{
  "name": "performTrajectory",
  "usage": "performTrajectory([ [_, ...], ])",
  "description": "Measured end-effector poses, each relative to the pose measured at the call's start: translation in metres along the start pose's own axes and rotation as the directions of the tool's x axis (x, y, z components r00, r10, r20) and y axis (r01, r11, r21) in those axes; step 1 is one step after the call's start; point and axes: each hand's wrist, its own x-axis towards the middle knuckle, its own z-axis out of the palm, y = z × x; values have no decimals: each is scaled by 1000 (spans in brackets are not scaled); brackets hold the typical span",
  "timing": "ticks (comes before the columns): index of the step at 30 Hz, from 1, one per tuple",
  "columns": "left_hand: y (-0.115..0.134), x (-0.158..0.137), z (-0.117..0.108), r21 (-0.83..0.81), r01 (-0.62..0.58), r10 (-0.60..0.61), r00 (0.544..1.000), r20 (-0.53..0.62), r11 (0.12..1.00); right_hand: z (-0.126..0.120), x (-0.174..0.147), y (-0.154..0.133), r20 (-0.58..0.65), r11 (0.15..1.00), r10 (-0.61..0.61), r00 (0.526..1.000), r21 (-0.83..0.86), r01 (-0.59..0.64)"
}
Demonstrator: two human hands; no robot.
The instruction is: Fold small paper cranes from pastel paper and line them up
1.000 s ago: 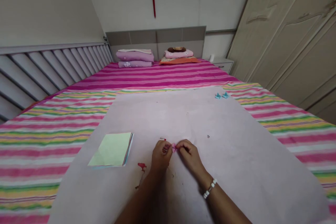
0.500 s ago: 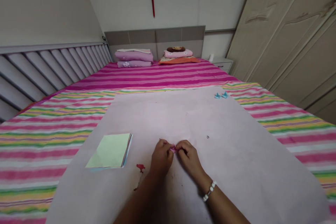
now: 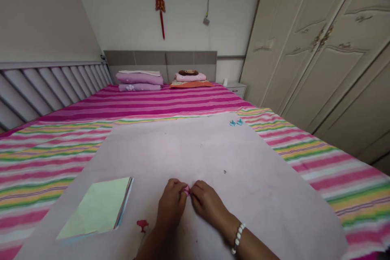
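Observation:
A small piece of folded pink paper (image 3: 187,189) sits between my two hands, just above the pale board. My left hand (image 3: 171,203) is closed, its thumb and forefinger pinching the paper's left part. From the other side my right hand (image 3: 210,203), with a white beaded bracelet on the wrist, pinches the paper's right edge. The fingers hide much of its folded shape. To the left of my left hand lies a stack of square coloured paper (image 3: 97,207) with a pale green sheet on top.
A pale board (image 3: 258,195) lies over the striped bedspread (image 3: 319,158). Two small blue folded-paper pieces (image 3: 236,122) stand at its far right corner. A red mark or scrap (image 3: 142,224) is beside my left forearm. Folded bedding (image 3: 140,80) lies by the headboard.
The view has tilted up and turned right, so everything sits lower and further left. Both hands still pinch the pink paper, with the fingers shifted slightly.

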Motion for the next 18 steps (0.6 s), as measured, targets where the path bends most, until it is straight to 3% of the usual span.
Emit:
performTrajectory([
  [3, -8, 6, 1, -75, -32, 24, 993, -112, 997, -14, 6, 6, -19, 999, -6, 1000, 51, 7],
  [5, -19, 12, 3, -9, -81, 77, 975, -207, 997, -30, 14, 19, -55, 998, 21, 998, 61, -17],
  [7, -32, 17, 7, 107, -114, 137, 961, -239, 988, -50, 25, 40, -130, 993, 121, 984, 15, -120],
  [13, -62, 21, 22, 403, -152, 235, 958, -163, 902, -101, 60, 129, -303, 957, 248, 920, -73, -282],
  [18, -77, 19, 32, 537, -151, 243, 964, -104, 830, -118, 72, 171, -315, 933, 296, 902, -108, -344],
])
